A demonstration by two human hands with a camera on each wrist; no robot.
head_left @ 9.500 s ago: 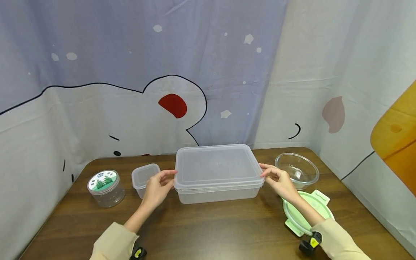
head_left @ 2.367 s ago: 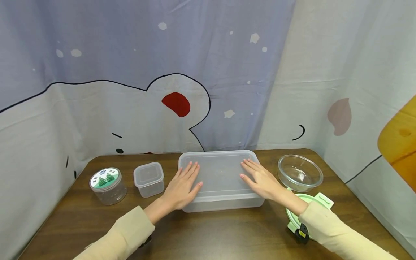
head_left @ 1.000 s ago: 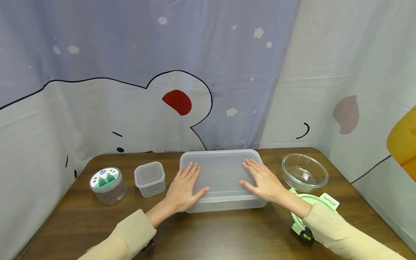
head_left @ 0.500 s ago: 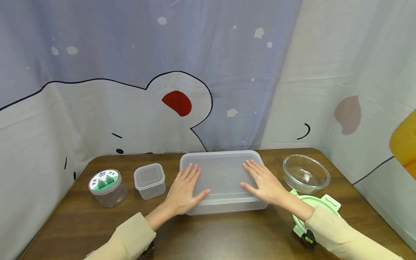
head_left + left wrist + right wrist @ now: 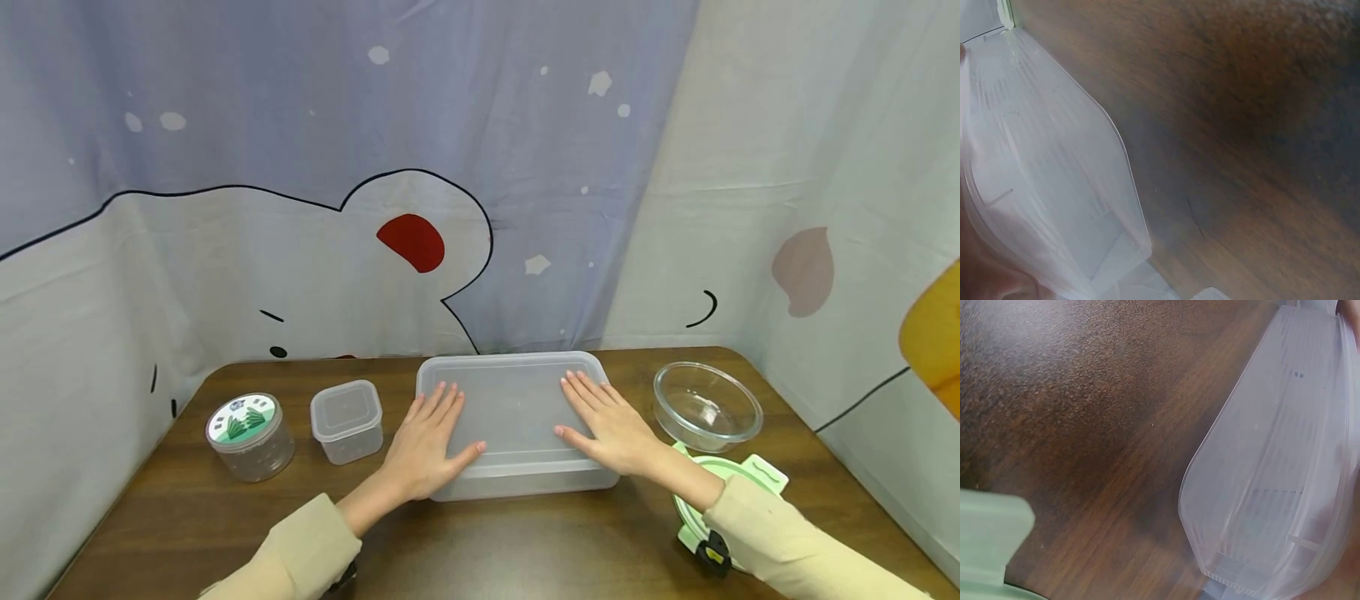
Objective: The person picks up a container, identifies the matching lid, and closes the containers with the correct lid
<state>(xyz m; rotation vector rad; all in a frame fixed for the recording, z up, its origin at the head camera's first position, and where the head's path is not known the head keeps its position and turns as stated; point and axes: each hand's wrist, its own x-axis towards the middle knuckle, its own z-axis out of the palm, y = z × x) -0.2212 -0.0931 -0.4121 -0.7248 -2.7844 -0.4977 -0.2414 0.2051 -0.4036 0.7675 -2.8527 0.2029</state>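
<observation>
A large translucent plastic storage box (image 5: 525, 486) sits mid-table with its flat lid (image 5: 513, 408) on top. My left hand (image 5: 426, 450) rests palm down on the left part of the lid, fingers straight and thumb spread inward. On the lid's right part lies my right hand (image 5: 611, 425), its fingers also straight. In the left wrist view the box wall (image 5: 1079, 162) shows close up, with part of the hand at the left edge. The right wrist view shows the box's other side (image 5: 1260, 462) standing on the wood.
A small lidded square container (image 5: 347, 421) and a round jar (image 5: 251, 437) with a green-and-white lid stand at the left. To the right are a round glass bowl (image 5: 708, 408) and a green clip lid (image 5: 723, 471), partly under the right forearm. A printed curtain (image 5: 300, 250) hangs behind the table.
Earlier, both hands held the lid's side edges; since then they have moved onto its top, and the lid sits lower on the box. Over the last second the hands have hardly moved.
</observation>
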